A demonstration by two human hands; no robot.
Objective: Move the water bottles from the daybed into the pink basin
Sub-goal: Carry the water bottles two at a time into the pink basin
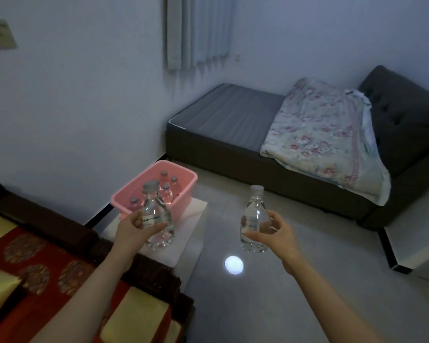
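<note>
Looks nearly done: about four bottles (pixel 166 193) already sit in the pink basin (pixel 124 201), centre-left. The left hand (pixel 134 230) grips one more bottle (pixel 156 211) right in front of it. The right hand (pixel 276 231) grips a last bottle (pixel 254 219) mid-frame over the floor (pixel 258 305). No others show elsewhere.

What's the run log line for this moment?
left grip: holds left bottle | right grip: holds right bottle | pink basin: other bottles inside | stage: not yet placed
</note>
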